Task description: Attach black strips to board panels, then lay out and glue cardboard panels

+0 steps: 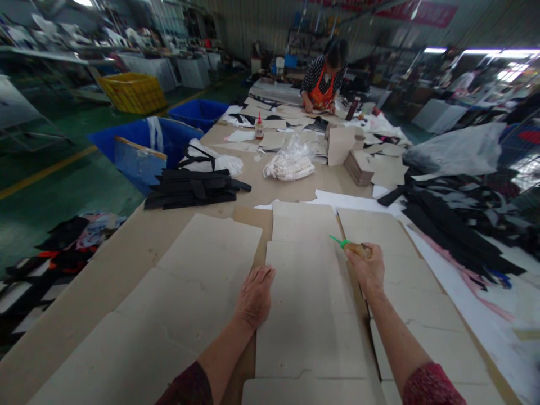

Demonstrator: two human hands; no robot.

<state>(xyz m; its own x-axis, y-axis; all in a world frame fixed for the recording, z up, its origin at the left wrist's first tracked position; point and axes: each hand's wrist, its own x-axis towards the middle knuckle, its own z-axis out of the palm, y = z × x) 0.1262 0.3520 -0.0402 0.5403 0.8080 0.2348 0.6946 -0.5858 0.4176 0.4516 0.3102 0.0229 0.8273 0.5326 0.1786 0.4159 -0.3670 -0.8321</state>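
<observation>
In my right hand [369, 271] is a small squeeze bottle [358, 250] of amber liquid, which looks like glue. Its thin green nozzle [338, 242] points left above the middle row of overlapping grey-beige cardboard pieces [310, 287]. My left hand [255, 292] lies at the left edge of that row, fingers stretched forward and holding nothing. To its left runs another row of cardboard pieces [211, 253]. A third row [422, 287] lies beneath and beyond my right forearm.
Black strips [194, 188] lie at the table's left edge, beside blue bins [126, 140]. Ahead are a plastic bag [291, 160], stacked cardboard [358, 167] and a red-tipped bottle [259, 128]. More black strips [451, 230] are heaped right. A co-worker [324, 81] works at the far end.
</observation>
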